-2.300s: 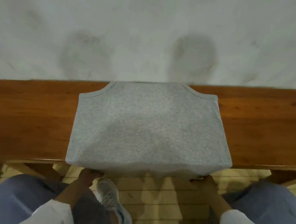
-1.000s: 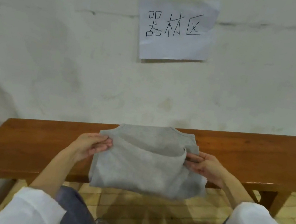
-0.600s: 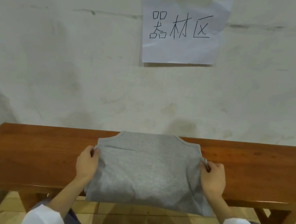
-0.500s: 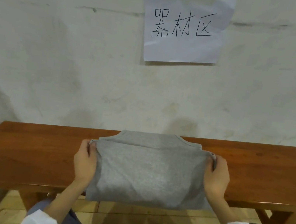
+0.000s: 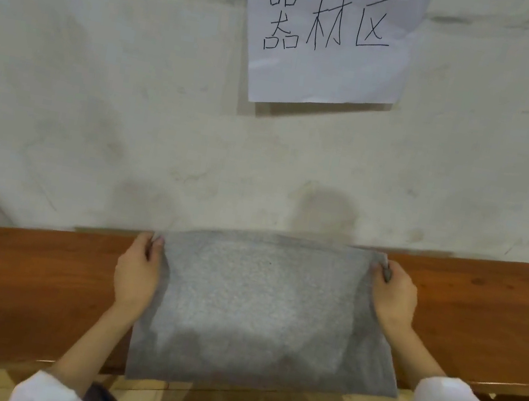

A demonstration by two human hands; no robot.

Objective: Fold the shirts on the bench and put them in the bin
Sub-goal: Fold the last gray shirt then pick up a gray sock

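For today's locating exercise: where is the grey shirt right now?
In the head view the grey shirt is spread centre across the wooden bench, below the paper sign, its far corners pinched by the left hand and right hand.

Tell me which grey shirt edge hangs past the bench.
The near edge of the shirt: it overhangs the bench front, while the left hand and right hand pinch the far corners.

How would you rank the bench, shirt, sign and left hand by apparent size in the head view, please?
bench
shirt
sign
left hand
The sign hangs farther back, so its true size is unsure.
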